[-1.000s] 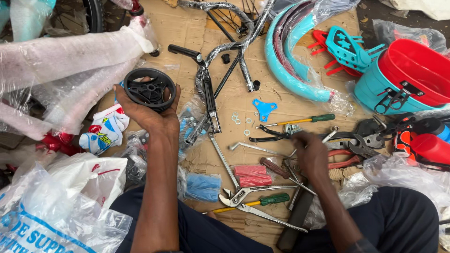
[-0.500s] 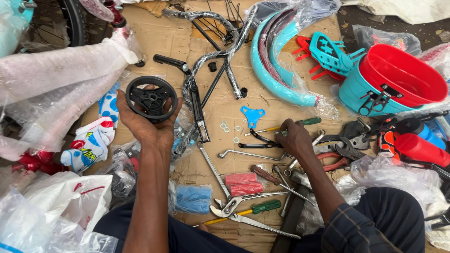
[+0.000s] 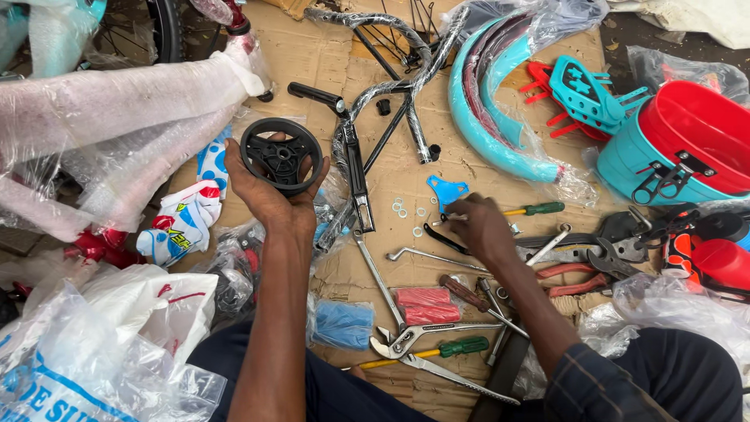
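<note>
My left hand (image 3: 275, 199) holds a small black plastic wheel (image 3: 280, 155) up in its palm, above the cardboard. My right hand (image 3: 478, 228) reaches forward to the cardboard, fingers closed down near a few small metal washers (image 3: 408, 212) and a blue bracket (image 3: 447, 190). A green-handled screwdriver (image 3: 531, 209) lies just right of that hand. What the fingertips pinch is hidden. A black bike frame piece wrapped in plastic (image 3: 353, 168) lies between the two hands.
Teal and red fenders (image 3: 488, 109), a teal-and-red basket (image 3: 680, 148), pliers (image 3: 570, 270), wrenches (image 3: 426, 256), red grips (image 3: 423, 306) and blue grips (image 3: 342, 324) litter the cardboard (image 3: 312, 59). Bubble-wrapped parts (image 3: 101, 133) and plastic bags (image 3: 94, 352) lie left.
My right hand moved forward and left from the tools toward the washers and blue bracket. The left hand keeps holding the wheel; the camera view shifted slightly.
</note>
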